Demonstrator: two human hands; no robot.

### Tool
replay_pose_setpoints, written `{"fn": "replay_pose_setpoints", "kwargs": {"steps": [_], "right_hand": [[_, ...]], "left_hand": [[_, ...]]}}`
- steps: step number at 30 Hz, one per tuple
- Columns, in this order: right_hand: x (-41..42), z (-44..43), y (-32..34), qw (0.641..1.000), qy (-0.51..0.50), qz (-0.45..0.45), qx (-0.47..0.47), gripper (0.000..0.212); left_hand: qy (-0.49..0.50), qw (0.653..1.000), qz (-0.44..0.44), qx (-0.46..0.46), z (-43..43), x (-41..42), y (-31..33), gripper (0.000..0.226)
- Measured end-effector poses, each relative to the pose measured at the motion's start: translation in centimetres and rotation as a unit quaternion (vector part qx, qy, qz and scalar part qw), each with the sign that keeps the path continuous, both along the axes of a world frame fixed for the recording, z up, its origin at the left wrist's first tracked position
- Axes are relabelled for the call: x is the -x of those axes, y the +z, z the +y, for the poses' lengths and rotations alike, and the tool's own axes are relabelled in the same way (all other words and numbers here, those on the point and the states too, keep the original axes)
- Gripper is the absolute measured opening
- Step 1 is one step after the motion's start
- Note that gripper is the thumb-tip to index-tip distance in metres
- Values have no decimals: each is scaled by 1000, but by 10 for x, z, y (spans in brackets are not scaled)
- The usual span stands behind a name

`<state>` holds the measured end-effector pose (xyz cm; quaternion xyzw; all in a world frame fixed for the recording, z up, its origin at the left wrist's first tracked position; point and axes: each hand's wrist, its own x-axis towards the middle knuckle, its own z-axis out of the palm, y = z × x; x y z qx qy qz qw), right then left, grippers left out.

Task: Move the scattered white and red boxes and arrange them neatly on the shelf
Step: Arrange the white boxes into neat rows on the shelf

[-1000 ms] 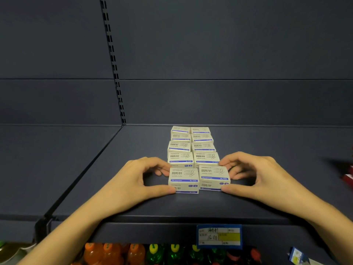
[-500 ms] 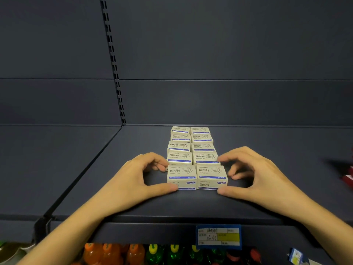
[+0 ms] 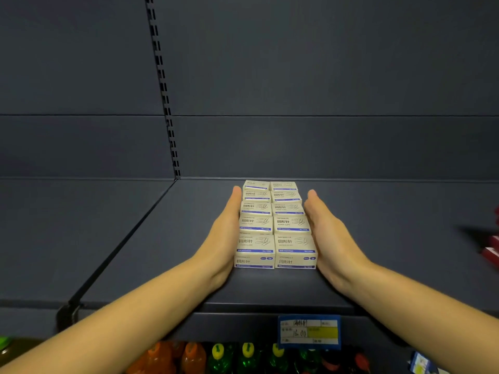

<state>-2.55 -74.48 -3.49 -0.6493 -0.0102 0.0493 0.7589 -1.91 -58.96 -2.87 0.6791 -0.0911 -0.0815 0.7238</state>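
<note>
Head camera looks forward and down at a dark grey shop shelf (image 3: pixel 391 238), where the white boxes (image 3: pixel 274 225) sit near the middle in two tight columns running from the front part of the shelf back to the rear panel. Both hands are laid flat, fingers straight and together. The left hand (image 3: pixel 224 238) presses its palm and fingers along the left side of the block, and the right hand (image 3: pixel 329 236) presses along the right side. Neither hand grips anything; they squeeze the columns between them. At the far right edge, well apart from the white block, a few red boxes (image 3: pixel 492 252) show only in part and are blurred. A blue and yellow price label (image 3: pixel 309 332) hangs on the shelf's front lip, with coloured drink bottles (image 3: pixel 216 357) on the level below. The step in hand looks like squaring up the white boxes, which appear almost aligned. The next move probably calls for releasing the block gently so nothing shifts, then reaching right for the red boxes and setting them in rows just beside the white ones.
</note>
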Motion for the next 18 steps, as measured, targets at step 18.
{"fn": "replay_pose_setpoints", "kwargs": {"steps": [18], "right_hand": [[-84,-18,25,978,-36,-41,200,61]], "left_hand": [[85,975,-65,-197,4,-91,17,59]]}}
